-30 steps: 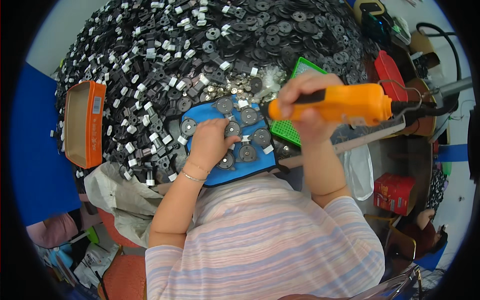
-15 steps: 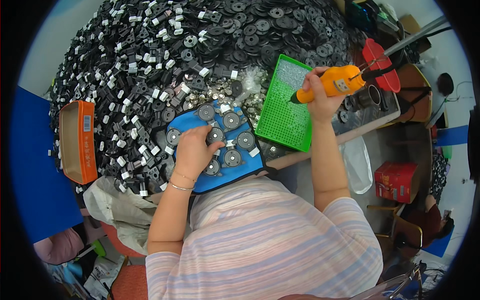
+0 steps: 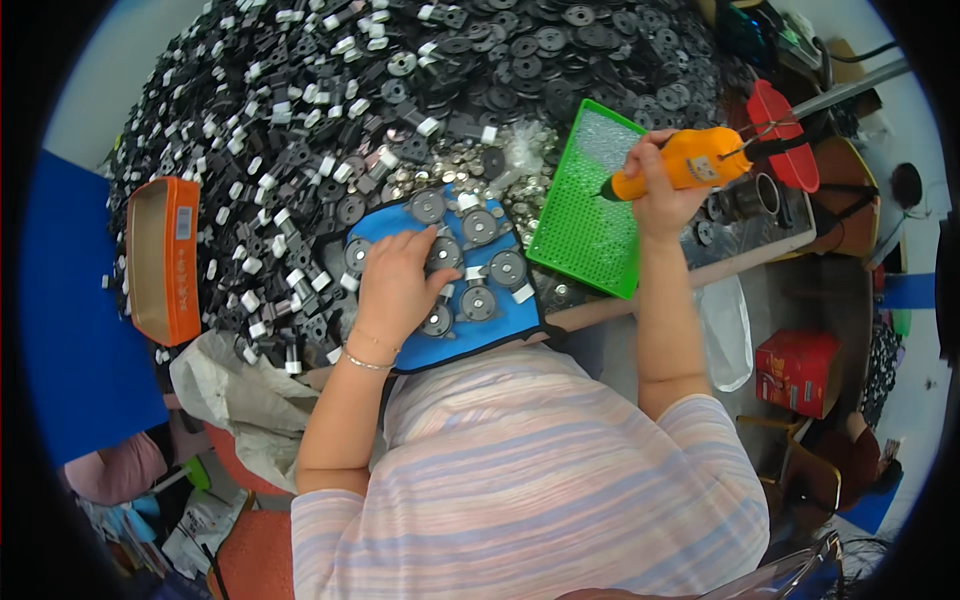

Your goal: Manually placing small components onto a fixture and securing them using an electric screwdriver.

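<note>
My right hand [image 3: 668, 200] grips an orange electric screwdriver [image 3: 690, 160], its dark tip pointing left above a green perforated tray [image 3: 570, 235]. Small silvery pieces, probably screws, lie heaped at the tray's far end and scattered lower down. On a blue mat [image 3: 410, 352] in front of me sit several round grey disc parts [image 3: 478, 302] with metal centres, some with white-ended pieces attached. My left hand [image 3: 392, 290] rests at the mat's left side, thumb and fingers around the middle disc part [image 3: 444, 254]. The palm hides part of the mat.
A huge heap of black parts with white ends [image 3: 270, 150] covers the table beyond, with black discs [image 3: 550, 45] at its far right. Small metal pieces [image 3: 420, 178] lie beyond the mat. An orange box [image 3: 185, 265] stands left; a red basin [image 3: 780, 135] and metal cup [image 3: 752, 192] are right.
The whole view has shifted a little, moving the scene slightly right and up. Both hands keep nearly the same places, the screwdriver still over the tray and the left hand at the middle disc.
</note>
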The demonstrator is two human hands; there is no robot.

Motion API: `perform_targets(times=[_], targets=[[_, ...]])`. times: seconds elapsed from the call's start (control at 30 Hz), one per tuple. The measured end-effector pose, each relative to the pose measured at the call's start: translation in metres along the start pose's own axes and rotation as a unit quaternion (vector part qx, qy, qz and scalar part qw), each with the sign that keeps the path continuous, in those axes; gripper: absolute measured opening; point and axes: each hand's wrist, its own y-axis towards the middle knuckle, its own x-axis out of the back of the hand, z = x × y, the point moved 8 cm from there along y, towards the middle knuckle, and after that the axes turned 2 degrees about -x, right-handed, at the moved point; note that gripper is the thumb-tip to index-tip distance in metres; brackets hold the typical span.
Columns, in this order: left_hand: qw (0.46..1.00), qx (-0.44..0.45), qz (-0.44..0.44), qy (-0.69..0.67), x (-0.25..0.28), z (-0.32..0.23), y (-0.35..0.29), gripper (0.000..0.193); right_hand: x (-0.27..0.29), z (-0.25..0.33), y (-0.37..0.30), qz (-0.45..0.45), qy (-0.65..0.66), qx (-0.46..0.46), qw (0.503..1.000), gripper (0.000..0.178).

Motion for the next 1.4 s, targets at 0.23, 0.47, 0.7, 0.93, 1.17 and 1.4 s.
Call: perform_targets(times=[0.23, 0.47, 0.7, 0.93, 1.17, 1.4], targets=[[0.998, -0.009, -0.006, -0.065, 0.022, -0.003, -0.031, 0.051, 0.003, 0.010, 0.004, -0.020, -0.001, -0.004, 1.000, 0.023], [1.000, 0.002, -0.016, 0.013, 0.014, -0.012, -0.064, 0.049, -0.084, 0.050, -0.047, 0.167, 0.106, -0.007, 0.980, 0.025], [0.998, -0.012, -0.021, 0.051, 0.010, -0.014, -0.066, 0.044, -0.164, 0.047, -0.099, 0.353, 0.041, -0.048, 0.933, 0.032], [0.999, -0.021, -0.038, 0.033, 0.006, -0.010, -0.066, 0.042, -0.172, 0.023, -0.113, 0.326, 0.066, -0.091, 0.938, 0.034], [0.999, -0.013, -0.038, 0.026, 0.002, -0.006, -0.067, 0.040, -0.184, 0.023, -0.118, 0.374, 0.045, -0.063, 0.924, 0.031], [0.999, -0.025, -0.035, 0.027, 0.005, -0.009, -0.065, 0.036, -0.196, 0.035, -0.111, 0.491, 0.019, 0.020, 0.871, 0.029]])
